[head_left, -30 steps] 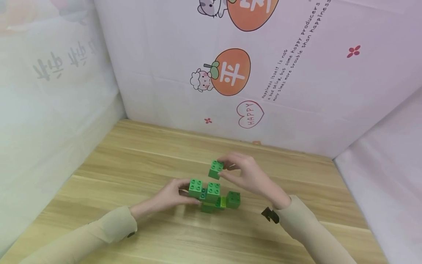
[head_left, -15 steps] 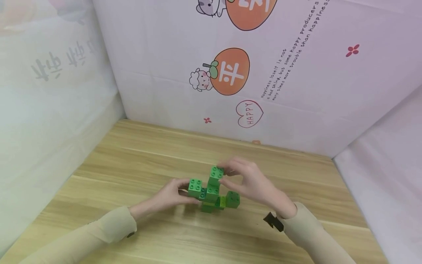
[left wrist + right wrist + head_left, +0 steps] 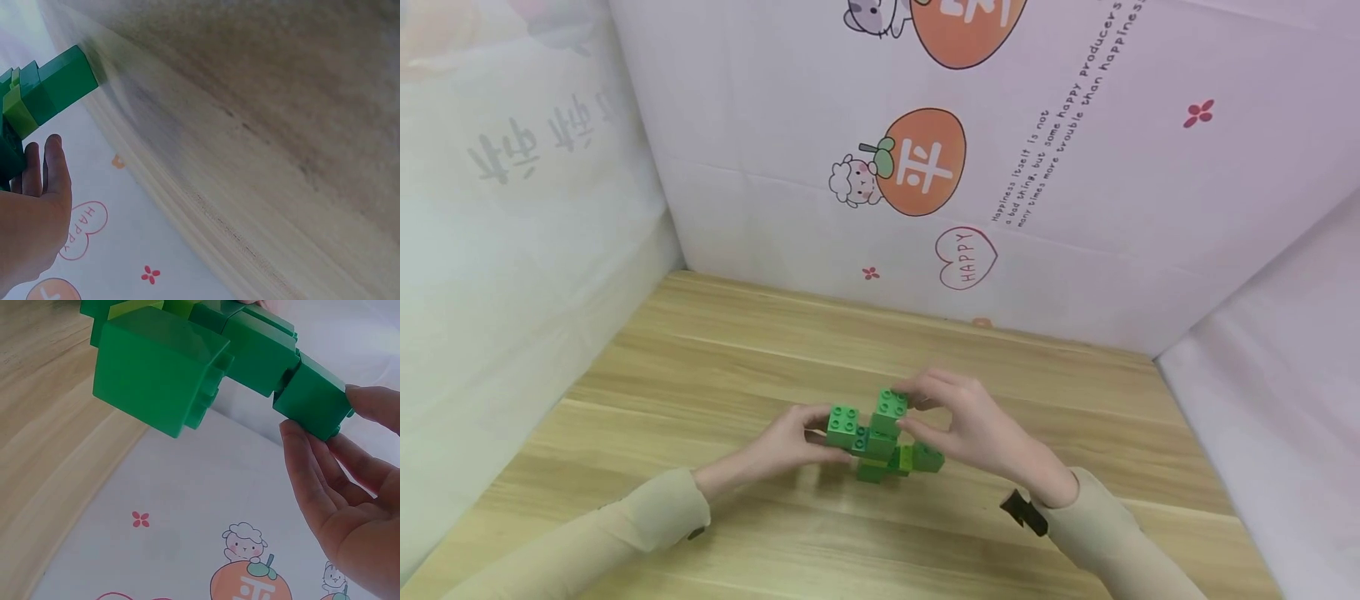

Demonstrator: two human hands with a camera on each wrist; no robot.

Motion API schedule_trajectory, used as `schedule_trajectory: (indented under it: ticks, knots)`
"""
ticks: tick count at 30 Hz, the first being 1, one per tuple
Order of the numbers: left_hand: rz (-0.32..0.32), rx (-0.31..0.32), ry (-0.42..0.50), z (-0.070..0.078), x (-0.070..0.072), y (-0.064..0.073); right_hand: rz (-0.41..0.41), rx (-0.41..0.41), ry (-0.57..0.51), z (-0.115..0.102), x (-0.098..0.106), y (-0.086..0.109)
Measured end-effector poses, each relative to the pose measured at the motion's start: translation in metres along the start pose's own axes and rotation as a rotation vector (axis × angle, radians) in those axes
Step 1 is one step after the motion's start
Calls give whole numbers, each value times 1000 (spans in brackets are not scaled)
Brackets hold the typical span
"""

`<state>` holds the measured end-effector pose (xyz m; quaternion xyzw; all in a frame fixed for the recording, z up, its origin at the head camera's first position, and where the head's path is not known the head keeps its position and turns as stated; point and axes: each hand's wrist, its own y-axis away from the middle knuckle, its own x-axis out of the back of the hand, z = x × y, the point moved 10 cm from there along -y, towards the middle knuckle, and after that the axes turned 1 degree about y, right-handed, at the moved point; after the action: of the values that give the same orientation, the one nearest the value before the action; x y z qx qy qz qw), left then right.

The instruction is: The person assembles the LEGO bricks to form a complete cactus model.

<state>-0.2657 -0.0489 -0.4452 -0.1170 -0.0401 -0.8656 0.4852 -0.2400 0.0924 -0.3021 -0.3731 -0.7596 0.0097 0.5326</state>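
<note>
My right hand [image 3: 966, 421] pinches a green toy building brick [image 3: 891, 408] between thumb and fingers over a column of a stacked brick build [image 3: 880, 447]. In the right wrist view, this pinched brick [image 3: 315, 397] sits slightly askew at the column's studs, with a narrow dark gap on one side. My left hand [image 3: 790, 443] grips the build from the left, beside a raised green brick [image 3: 843, 423]. Another green brick [image 3: 928, 457] juts out on the right, partly behind my right hand. Lime pieces [image 3: 20, 111] show between the darker green ones in the left wrist view.
Bricks and hands are over a wood-grain table [image 3: 760, 533]. A white printed sheet [image 3: 775, 208] rises behind the table, and more white sheeting [image 3: 527, 250] stands along the left and right. A black strap piece [image 3: 1024, 512] hangs at the right cuff.
My right hand has lowered the pinched brick from above and behind onto the column, moving toward me. The left hand has kept its grip and place on the build.
</note>
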Motion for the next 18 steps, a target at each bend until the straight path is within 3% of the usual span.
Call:
schedule_trajectory:
  ticks: [18]
  knots:
    - [-6,-21,15,1,-2,0,4,66,29,-9,-2,2]
